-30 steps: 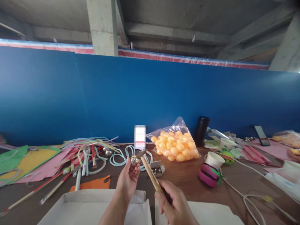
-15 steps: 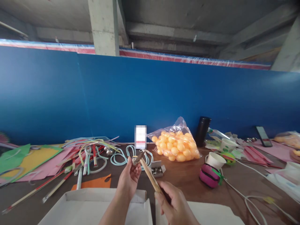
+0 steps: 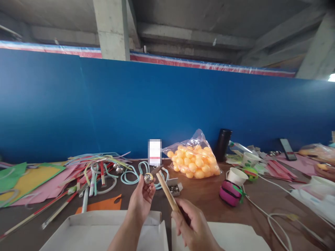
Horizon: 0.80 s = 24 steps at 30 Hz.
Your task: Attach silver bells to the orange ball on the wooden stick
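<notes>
A shiny silver ball (image 3: 148,179) is pinched between the thumb and fingers of my left hand (image 3: 140,199), raised over the table. My right hand (image 3: 190,223) is wrapped round the wooden handle of a hammer (image 3: 167,191). Its dark metal head points up and left, close beside the ball; I cannot tell whether they touch. Behind the hammer is a small open box (image 3: 175,189) of little metal pieces. Light blue cord (image 3: 130,176) lies in loops behind my left hand.
A white box lid (image 3: 102,228) and white sheet (image 3: 232,233) lie in front. A bag of orange balls (image 3: 193,164) sits behind; a paper cup (image 3: 237,176), magenta pouch (image 3: 230,192) and black bottle (image 3: 223,144) stand to the right. Coloured tubes and paper (image 3: 49,177) fill the left.
The view has shifted slightly to the right. The hammer head has come a little away from the silver ball, which now shows more fully. Both hands keep their holds.
</notes>
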{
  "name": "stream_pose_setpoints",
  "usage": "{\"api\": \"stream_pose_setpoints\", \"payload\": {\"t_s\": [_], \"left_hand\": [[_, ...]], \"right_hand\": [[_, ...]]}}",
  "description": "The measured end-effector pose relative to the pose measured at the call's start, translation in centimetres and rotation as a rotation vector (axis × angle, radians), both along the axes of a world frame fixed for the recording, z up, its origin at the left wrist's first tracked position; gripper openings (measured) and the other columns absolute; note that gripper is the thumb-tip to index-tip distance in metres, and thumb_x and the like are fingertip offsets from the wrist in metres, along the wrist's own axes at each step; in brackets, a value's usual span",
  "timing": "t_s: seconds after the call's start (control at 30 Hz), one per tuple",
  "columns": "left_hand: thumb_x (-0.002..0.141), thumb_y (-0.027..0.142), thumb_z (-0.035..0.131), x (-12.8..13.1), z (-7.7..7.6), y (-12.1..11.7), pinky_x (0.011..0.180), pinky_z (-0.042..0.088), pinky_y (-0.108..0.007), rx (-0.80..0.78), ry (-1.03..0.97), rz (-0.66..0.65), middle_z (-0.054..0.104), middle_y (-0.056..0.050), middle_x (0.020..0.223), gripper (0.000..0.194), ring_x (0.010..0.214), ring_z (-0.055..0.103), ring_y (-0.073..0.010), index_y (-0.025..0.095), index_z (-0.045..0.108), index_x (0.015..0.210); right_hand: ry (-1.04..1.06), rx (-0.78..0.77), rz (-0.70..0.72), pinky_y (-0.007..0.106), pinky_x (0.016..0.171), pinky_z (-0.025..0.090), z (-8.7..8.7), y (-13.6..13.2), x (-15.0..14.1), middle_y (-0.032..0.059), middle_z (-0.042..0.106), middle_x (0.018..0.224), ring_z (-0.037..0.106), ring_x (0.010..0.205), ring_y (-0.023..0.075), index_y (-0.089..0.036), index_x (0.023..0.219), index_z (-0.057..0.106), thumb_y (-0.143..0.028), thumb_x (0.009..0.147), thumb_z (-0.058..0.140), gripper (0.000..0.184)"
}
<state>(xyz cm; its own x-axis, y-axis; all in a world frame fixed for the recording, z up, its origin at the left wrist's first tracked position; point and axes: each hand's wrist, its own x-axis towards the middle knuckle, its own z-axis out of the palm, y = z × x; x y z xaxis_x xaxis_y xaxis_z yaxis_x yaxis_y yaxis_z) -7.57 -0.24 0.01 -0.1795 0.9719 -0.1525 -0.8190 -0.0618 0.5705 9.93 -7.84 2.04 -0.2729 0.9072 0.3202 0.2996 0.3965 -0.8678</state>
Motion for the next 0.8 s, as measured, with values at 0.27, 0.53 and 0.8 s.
{"api": "stream_pose_setpoints", "payload": {"t_s": [0.27, 0.53, 0.8], "left_hand": [[0.083, 0.029, 0.057, 0.08, 0.30, 0.01, 0.053, 0.054, -0.018, -0.042, -0.016, 0.006, 0.065, -0.007, 0.070, 0.020, 0.054, 0.060, -0.0079, 0.009, 0.060, 0.082], [0.083, 0.032, 0.057, 0.03, 0.12, -0.14, 0.055, 0.055, -0.019, -0.012, -0.003, -0.037, 0.067, -0.010, 0.076, 0.023, 0.056, 0.060, -0.0083, 0.009, 0.061, 0.084], [0.083, 0.032, 0.057, -0.01, 0.03, -0.18, 0.054, 0.054, -0.018, 0.000, -0.006, -0.039, 0.064, -0.005, 0.068, 0.023, 0.056, 0.060, -0.0080, 0.009, 0.061, 0.083]], "right_hand": [[-0.044, -0.019, 0.017, 0.019, 0.045, 0.043, 0.28, 0.13, 0.32, 0.0029, 0.058, 0.071, 0.053, 0.051, 0.0110, -0.016, 0.103, 0.060, -0.047, 0.086, 0.046, 0.038], [0.054, -0.051, -0.013, 0.017, 0.038, 0.036, 0.42, -0.20, 0.08, -0.0015, 0.051, 0.059, 0.046, 0.043, 0.0090, -0.015, 0.108, 0.058, -0.052, 0.086, 0.044, 0.045], [-0.020, -0.025, 0.041, 0.019, 0.044, 0.042, 0.36, -0.25, 0.04, 0.0015, 0.056, 0.067, 0.052, 0.049, 0.0104, -0.016, 0.105, 0.060, -0.050, 0.086, 0.045, 0.042]]}}
